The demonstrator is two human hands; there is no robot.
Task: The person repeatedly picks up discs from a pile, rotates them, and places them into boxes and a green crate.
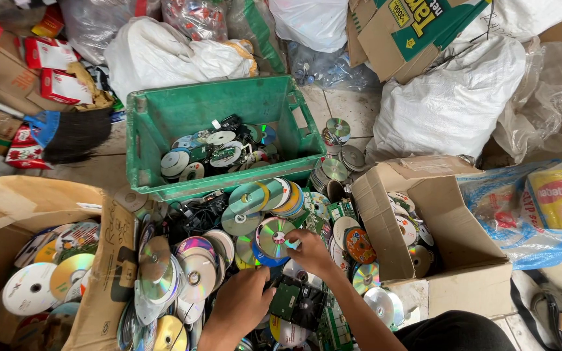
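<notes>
Cluttered floor heaped with discs, sacks and boxes, right hand (312, 252) pinching a shiny disc (274, 236) atop the pile below the green crate (144, 130), left hand (242, 304) curled loosely over a green circuit board (287, 300), cardboard box (463, 240) just right.

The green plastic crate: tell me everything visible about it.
The green plastic crate sits on the floor beyond the disc pile, open side up. It is rectangular, with thick scuffed walls, a slot-like handle opening in its right end and a dusty rim. A shallow layer of discs and small circuit boards covers part of its bottom. White sacks press against its far side.
</notes>
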